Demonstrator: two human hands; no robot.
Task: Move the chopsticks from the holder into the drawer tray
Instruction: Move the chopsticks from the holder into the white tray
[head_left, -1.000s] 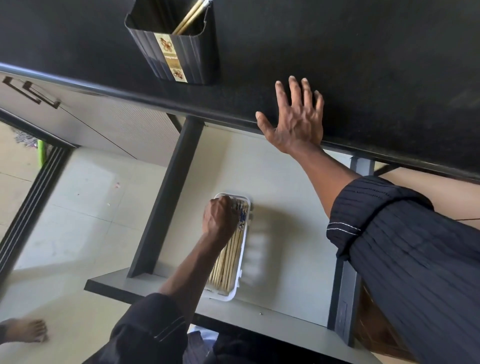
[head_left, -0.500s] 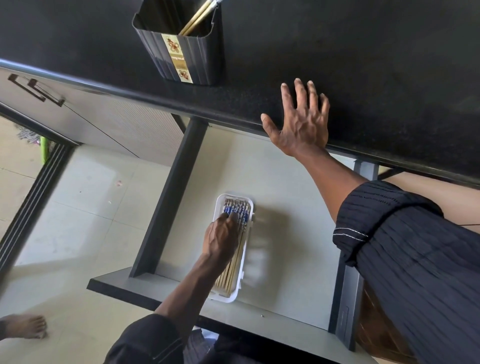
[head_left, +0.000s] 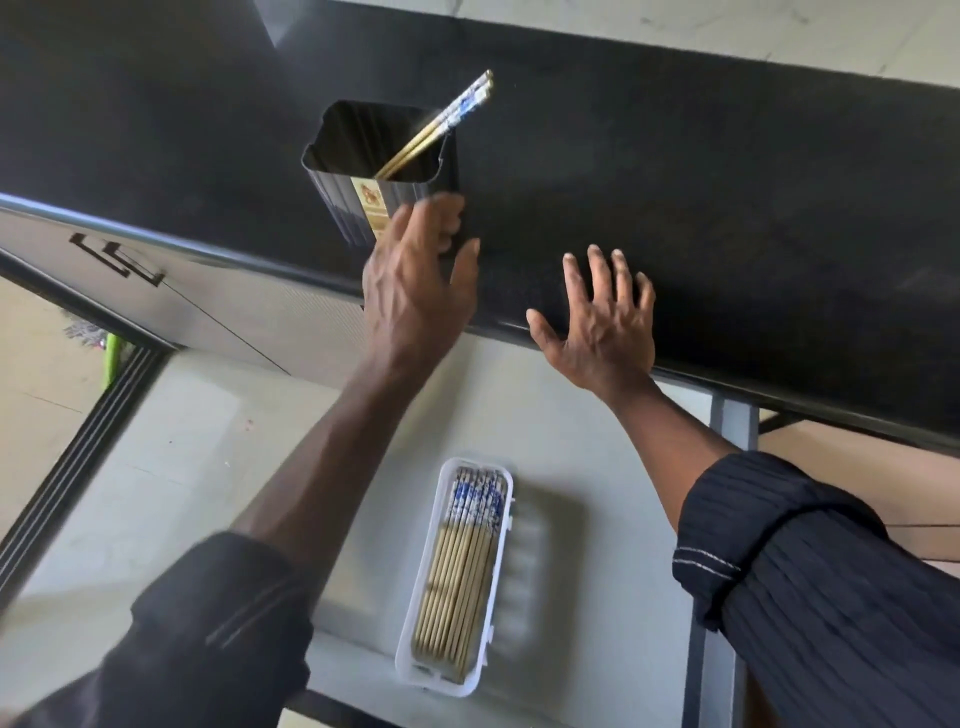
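Observation:
A black ribbed holder (head_left: 332, 200) stands on the dark countertop near its front edge. Two chopsticks (head_left: 441, 124) with blue-and-white tops lean in its right corner. My left hand (head_left: 415, 291) hovers just in front of the holder, fingers spread and holding nothing, blurred by motion. My right hand (head_left: 597, 322) rests flat on the countertop edge, fingers apart. Below, in the open drawer, a white tray (head_left: 493, 644) holds several chopsticks (head_left: 462, 561) lying side by side.
The dark countertop (head_left: 727, 208) spans the upper frame. The pale drawer floor (head_left: 597, 597) surrounds the tray, with a dark drawer rail at the right (head_left: 732, 421). To the left lie a closed cabinet front with a handle (head_left: 114, 254) and tiled floor (head_left: 130, 467).
My left hand left the tray in the drawer and rose up to just in front of the holder. The view tilted up. My right hand stayed on the counter edge.

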